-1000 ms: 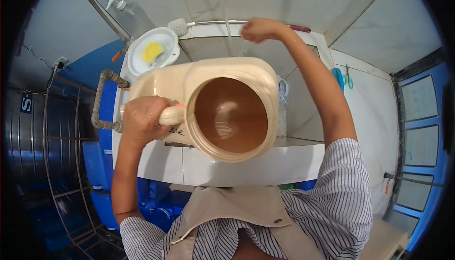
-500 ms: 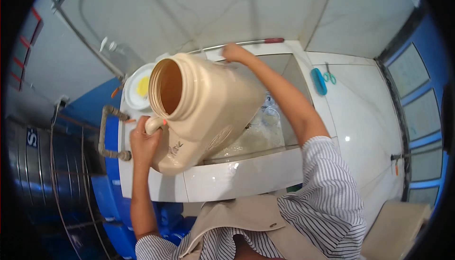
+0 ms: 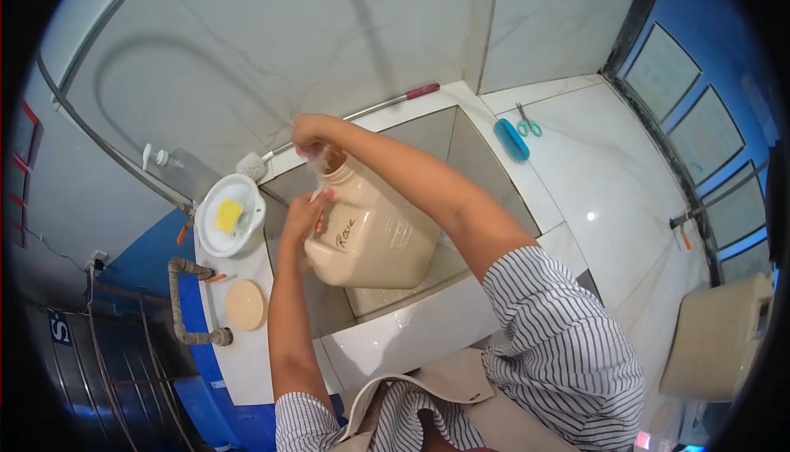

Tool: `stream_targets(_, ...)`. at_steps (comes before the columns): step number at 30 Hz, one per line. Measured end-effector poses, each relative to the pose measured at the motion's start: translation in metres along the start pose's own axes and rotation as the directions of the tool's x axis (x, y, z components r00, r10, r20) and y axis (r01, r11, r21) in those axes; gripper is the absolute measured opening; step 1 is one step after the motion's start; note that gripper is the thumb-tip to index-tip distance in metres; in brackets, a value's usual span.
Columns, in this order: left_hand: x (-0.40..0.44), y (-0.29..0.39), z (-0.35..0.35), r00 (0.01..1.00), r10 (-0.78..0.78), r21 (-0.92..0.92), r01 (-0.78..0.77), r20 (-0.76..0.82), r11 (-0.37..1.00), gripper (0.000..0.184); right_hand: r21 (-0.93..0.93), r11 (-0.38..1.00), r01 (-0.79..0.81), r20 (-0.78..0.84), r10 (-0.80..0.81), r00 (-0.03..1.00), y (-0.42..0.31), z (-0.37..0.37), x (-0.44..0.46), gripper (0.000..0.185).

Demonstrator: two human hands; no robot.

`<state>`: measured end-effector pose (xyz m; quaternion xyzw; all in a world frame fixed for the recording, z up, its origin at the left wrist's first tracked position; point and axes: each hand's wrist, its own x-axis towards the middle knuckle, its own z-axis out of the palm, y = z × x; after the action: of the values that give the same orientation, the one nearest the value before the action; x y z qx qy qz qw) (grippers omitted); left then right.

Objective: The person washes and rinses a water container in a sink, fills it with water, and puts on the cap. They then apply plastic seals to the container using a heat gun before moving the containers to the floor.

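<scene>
A large beige plastic jug (image 3: pixel 387 246) marked "Rosie" tilts inside the tiled sink (image 3: pixel 485 164), its uncapped mouth facing up and to the left. My left hand (image 3: pixel 306 218) is closed around the jug's handle. At the mouth is my right hand (image 3: pixel 314 134), fingers curled down by the rim. Something translucent and whitish, water or clear plastic, shows just under those fingers; I cannot tell which. What the right hand holds is hidden.
Left of the sink are a white bowl (image 3: pixel 257 220) with a yellow sponge (image 3: pixel 229 216), a round beige lid (image 3: pixel 245 305) and a pump bottle (image 3: pixel 177 168). A long-handled brush (image 3: pixel 383 108) lies behind. Right are a blue brush (image 3: pixel 512 139), scissors (image 3: pixel 528 125) and another beige container (image 3: pixel 714 341).
The jug has gone lower into the sink and turned more upright. My right hand has moved from its far side to its mouth. The left hand stays on the handle.
</scene>
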<state>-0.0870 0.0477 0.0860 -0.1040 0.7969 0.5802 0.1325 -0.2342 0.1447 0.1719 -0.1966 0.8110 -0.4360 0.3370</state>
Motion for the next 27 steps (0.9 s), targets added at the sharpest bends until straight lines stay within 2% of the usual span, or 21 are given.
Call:
stream_targets(2, 0.009, 0.004, 0.001, 0.999, 0.031, -0.053, -0.030, 0.030, 0.998, 0.039, 0.103, 0.993, 0.061, 0.014, -0.063, 0.998, 0.018, 0.004, 0.000, 0.019)
stream_targets(3, 0.025, -0.005, 0.003, 0.998, 0.050, 0.060, -0.048, -0.027, 0.997, 0.041, 0.096, 0.993, 0.068, 0.024, -0.070, 0.997, 0.021, 0.004, -0.011, 0.019)
stream_targets(4, 0.035, -0.013, 0.003, 0.994, 0.074, 0.177, -0.059, -0.081, 0.982, 0.044, -0.243, 0.963, 0.119, 0.069, -0.105, 0.992, 0.022, 0.009, -0.032, 0.026)
stream_targets(5, 0.038, -0.018, 0.005, 0.993, 0.077, 0.174, -0.059, -0.094, 0.983, 0.044, -0.553, 0.815, 0.171, 0.120, -0.125, 0.985, 0.025, 0.017, -0.056, 0.035)
stream_targets(6, 0.038, -0.021, 0.011, 0.972, 0.169, 0.284, -0.118, -0.163, 0.952, 0.044, -0.794, 0.569, 0.216, 0.173, -0.129, 0.976, 0.033, 0.027, -0.075, 0.044)
stream_targets(7, 0.035, -0.023, 0.019, 0.939, 0.265, 0.392, -0.163, -0.221, 0.905, 0.044, -0.874, 0.427, 0.232, 0.041, -0.411, 0.911, 0.063, 0.046, -0.078, 0.048)
stream_targets(8, 0.026, -0.019, 0.030, 0.964, 0.085, 0.118, -0.057, -0.252, 0.991, 0.046, -0.937, 0.287, 0.197, -0.048, -0.667, 0.744, 0.094, 0.060, -0.075, 0.051)
stream_targets(9, 0.015, -0.018, 0.038, 0.968, -0.093, -0.168, 0.055, -0.232, 0.984, 0.048, -0.938, 0.277, 0.207, -0.036, -0.674, 0.737, 0.103, 0.058, -0.077, 0.051)
stream_targets(10, 0.007, -0.028, 0.039, 0.969, 0.115, 0.041, -0.109, -0.219, 0.993, 0.044, -0.912, 0.275, 0.303, 0.001, -0.740, 0.673, 0.106, 0.055, -0.078, 0.054)
stream_targets(11, -0.001, -0.040, 0.038, 0.934, 0.316, 0.245, -0.271, -0.168, 0.931, 0.042, -0.881, 0.257, 0.396, 0.035, -0.801, 0.597, 0.108, 0.050, -0.080, 0.056)
stream_targets(13, -0.040, -0.054, 0.031, 0.894, 0.428, 0.120, -0.415, -0.132, 0.902, 0.040, -0.865, 0.253, 0.433, 0.050, -0.816, 0.575, 0.110, 0.041, -0.092, 0.053)
stream_targets(14, -0.071, -0.049, 0.023, 0.964, 0.197, -0.061, -0.211, -0.176, 0.976, 0.041, -0.843, 0.275, 0.463, 0.048, -0.818, 0.573, 0.105, 0.043, -0.093, 0.050)
stream_targets(15, -0.100, -0.048, 0.017, 0.984, -0.047, -0.249, 0.003, -0.172, 0.968, 0.042, -0.842, 0.262, 0.472, 0.056, -0.827, 0.559, 0.092, 0.046, -0.091, 0.050)
stream_targets(17, -0.113, -0.107, 0.004, 0.926, -0.297, -0.518, 0.141, -0.232, 0.844, 0.045, -0.827, 0.216, 0.519, 0.009, -0.918, 0.396, 0.058, 0.039, -0.098, 0.050)
stream_targets(18, -0.113, -0.132, -0.007, 0.925, -0.299, -0.520, 0.141, -0.233, 0.842, 0.045, -0.866, 0.152, 0.477, 0.014, -0.945, 0.327, 0.024, 0.032, -0.095, 0.047)
stream_targets(20, -0.119, -0.168, -0.025, 0.914, -0.400, -0.728, 0.323, 0.074, 0.604, 0.044, -0.860, 0.226, 0.457, -0.037, -0.922, 0.385, -0.050, 0.016, -0.107, 0.044)
stream_targets(21, -0.125, -0.168, -0.027, 0.910, -0.407, -0.727, 0.331, 0.077, 0.602, 0.044, -0.874, 0.216, 0.435, -0.081, -0.948, 0.309, -0.088, 0.009, -0.121, 0.047)
stream_targets(23, -0.128, -0.151, -0.035, 0.962, -0.267, -0.754, 0.218, 0.058, 0.620, 0.039, -0.877, 0.287, 0.384, -0.155, -0.928, 0.340, -0.148, -0.003, -0.151, 0.044)
stream_targets(24, -0.144, -0.115, -0.020, 0.989, -0.143, -0.883, 0.033, -0.039, 0.469, 0.037, -0.877, 0.291, 0.382, -0.158, -0.926, 0.343, -0.160, -0.011, -0.153, 0.044)
stream_targets(25, -0.162, -0.102, -0.008, 0.989, -0.147, -0.881, 0.038, -0.036, 0.471, 0.037, -0.878, 0.306, 0.369, -0.169, -0.917, 0.360, -0.169, -0.018, -0.152, 0.042)
stream_targets(27, -0.186, -0.090, 0.003, 0.981, -0.189, -0.923, 0.023, -0.054, 0.385, 0.039, -0.877, 0.326, 0.354, -0.187, -0.909, 0.373, -0.176, -0.020, -0.144, 0.039)
